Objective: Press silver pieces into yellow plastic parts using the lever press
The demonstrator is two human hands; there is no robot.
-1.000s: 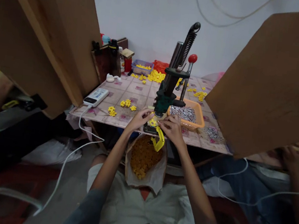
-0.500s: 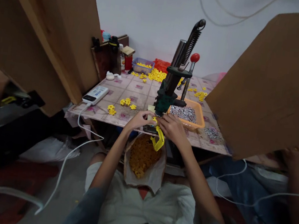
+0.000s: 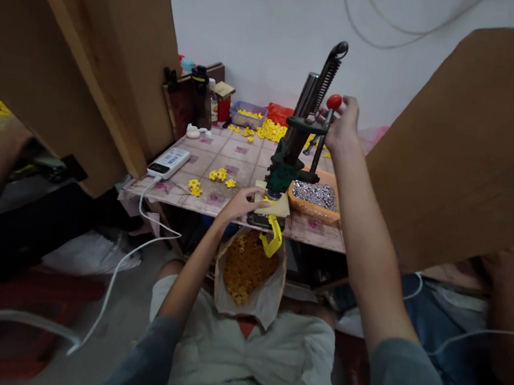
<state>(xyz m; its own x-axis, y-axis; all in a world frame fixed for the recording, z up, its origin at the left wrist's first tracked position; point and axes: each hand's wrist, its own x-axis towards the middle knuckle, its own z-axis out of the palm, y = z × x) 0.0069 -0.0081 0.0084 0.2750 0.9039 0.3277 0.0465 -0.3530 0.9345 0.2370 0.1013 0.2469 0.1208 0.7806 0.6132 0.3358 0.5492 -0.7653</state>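
A dark green hand press (image 3: 287, 158) stands at the near edge of a tiled table (image 3: 238, 152). My right hand (image 3: 342, 127) is raised and wrapped around the press lever just under its red knob (image 3: 334, 101). My left hand (image 3: 242, 203) rests at the foot of the press, fingers pinching a small yellow plastic piece (image 3: 266, 200) on the base plate. A yellow chute (image 3: 272, 237) hangs from the table edge over a paper bag (image 3: 246, 273) full of yellow pieces in my lap.
An orange tray (image 3: 315, 198) of small silver metal parts sits right of the press. Yellow pieces lie scattered across the table and in a blue bin (image 3: 247, 114). A white power bank (image 3: 169, 162) with cable lies left. Cardboard panels flank both sides; other people's arms work beyond them.
My right hand left the base of the press and rose up to take hold of the lever by the red knob. My left hand stayed at the base.
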